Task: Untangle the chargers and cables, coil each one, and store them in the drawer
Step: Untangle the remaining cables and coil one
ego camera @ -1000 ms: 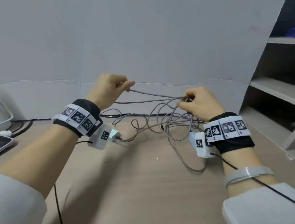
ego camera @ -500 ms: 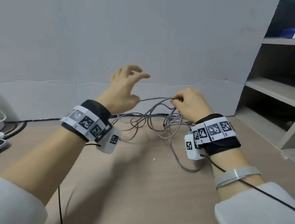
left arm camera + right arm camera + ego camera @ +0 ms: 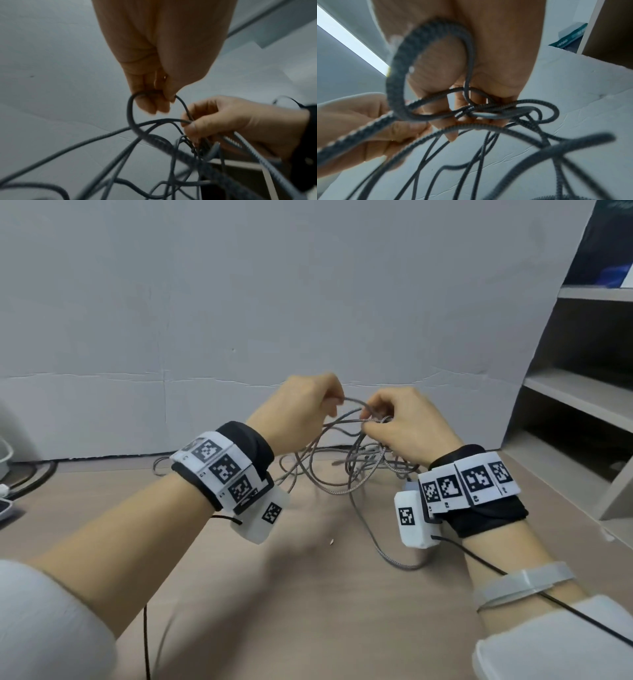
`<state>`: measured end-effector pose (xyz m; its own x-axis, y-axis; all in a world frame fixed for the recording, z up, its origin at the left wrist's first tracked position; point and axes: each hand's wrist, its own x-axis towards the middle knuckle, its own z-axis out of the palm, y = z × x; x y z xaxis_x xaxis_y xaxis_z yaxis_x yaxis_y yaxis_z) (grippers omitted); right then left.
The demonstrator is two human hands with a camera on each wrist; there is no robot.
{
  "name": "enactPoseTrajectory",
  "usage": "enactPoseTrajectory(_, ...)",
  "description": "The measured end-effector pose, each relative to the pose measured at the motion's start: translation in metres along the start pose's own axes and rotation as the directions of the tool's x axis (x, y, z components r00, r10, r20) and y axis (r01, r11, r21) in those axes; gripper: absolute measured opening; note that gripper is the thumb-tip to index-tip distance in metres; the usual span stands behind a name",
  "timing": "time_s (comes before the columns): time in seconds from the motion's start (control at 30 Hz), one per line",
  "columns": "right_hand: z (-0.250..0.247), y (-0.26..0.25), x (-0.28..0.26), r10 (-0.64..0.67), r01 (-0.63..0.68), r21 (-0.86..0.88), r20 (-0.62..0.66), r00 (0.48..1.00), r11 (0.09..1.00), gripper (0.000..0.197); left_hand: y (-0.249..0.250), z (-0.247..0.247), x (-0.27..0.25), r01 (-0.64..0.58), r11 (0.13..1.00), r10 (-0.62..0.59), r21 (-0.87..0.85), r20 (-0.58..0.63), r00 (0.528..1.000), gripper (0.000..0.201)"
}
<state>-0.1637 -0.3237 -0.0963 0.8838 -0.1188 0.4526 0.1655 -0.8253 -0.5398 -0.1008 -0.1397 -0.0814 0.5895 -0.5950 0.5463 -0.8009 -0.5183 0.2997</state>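
1. The tangled cables (image 3: 346,474) are showing grey, with a braided, ribbed weave.
2. The desk (image 3: 308,611) is showing pale beige wood grain.
3. The wrist bands (image 3: 226,467) are showing black, carrying white tags with black square-code patterns.
4. The wall (image 3: 274,302) at 12 o'clock is looking plain light grey.
5. The shelves (image 3: 579,395) at 3 o'clock are showing beige-grey.
6. The sleeves (image 3: 44,628) are showing pale grey-white.
7. A thin black lead (image 3: 513,577) is crossing the forearm at 4 o'clock.
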Motion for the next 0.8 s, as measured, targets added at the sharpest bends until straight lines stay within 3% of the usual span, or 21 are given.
enactPoseTrajectory(0.1,-0.001,0.005,0.002,-0.006,0.005,-0.021,-0.039,0.999,1.000,0.010,-0.005,-0.006,-0.001,0.108,0.981,-0.113,-0.162,-0.027,0.993,0.012)
enactPoseTrajectory(0.27,0.004,0.005,0.003,-0.001,0.001,-0.004,-0.051,0.999,1.000,0.008,-0.004,-0.012,0.002,0.126,0.986,-0.118,-0.105,0.080,0.990,0.024)
enactPoseTrajectory(0.47,0.001,0.004,0.002,0.004,-0.005,-0.004,-0.106,0.994,1.000,0.008,0.007,-0.020,-0.008,0.226,0.953,-0.145,-0.202,0.352,0.925,0.023)
enactPoseTrajectory(0.6,-0.001,0.001,0.001,-0.022,0.021,-0.007,-0.127,0.992,1.000,0.016,0.006,-0.015,-0.009,0.236,0.947,-0.186,-0.215,0.232,0.955,0.009)
enactPoseTrajectory(0.7,-0.003,-0.001,0.000,-0.047,0.049,0.047,-0.043,0.998,0.998,0.011,-0.006,-0.010,-0.003,0.152,0.985,-0.146,-0.086,0.072,0.987,0.007)
enactPoseTrajectory(0.8,-0.003,-0.003,-0.001,-0.072,0.069,0.079,0.039,0.997,0.995,0.008,-0.017,-0.007,0.003,0.095,0.996,-0.094,-0.001,0.041,0.995,0.010)
